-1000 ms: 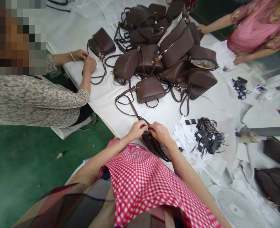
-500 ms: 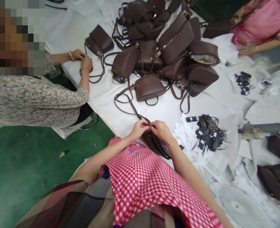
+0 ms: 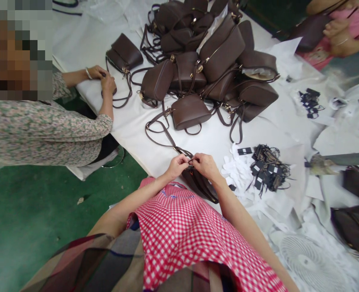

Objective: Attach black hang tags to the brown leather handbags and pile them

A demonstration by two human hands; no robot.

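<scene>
A dark brown bag (image 3: 201,185) lies at the table's near edge against my checked apron, its strap (image 3: 159,142) looping away to the left. Over the bag's upper end, my left hand (image 3: 178,166) pinches a thin dark strap or cord. Close beside it my right hand (image 3: 205,165) grips the same dark piece, fingertips nearly touching those of the left. The exact part between the fingers is too small to tell. Beyond my hands sits another brown bag (image 3: 190,111) with a small loop.
A large pile of brown bags (image 3: 222,48) fills the table's far middle. Black tags (image 3: 269,169) and white paper pieces (image 3: 235,172) lie to the right. A white fan (image 3: 307,259) is at lower right. One person (image 3: 45,129) works at left, another (image 3: 349,36) at far right.
My hands stay at the bag, with the dark cord now showing more between the fingertips. The far-right person has lifted a brown bag nearer the body. The view has shifted slightly.
</scene>
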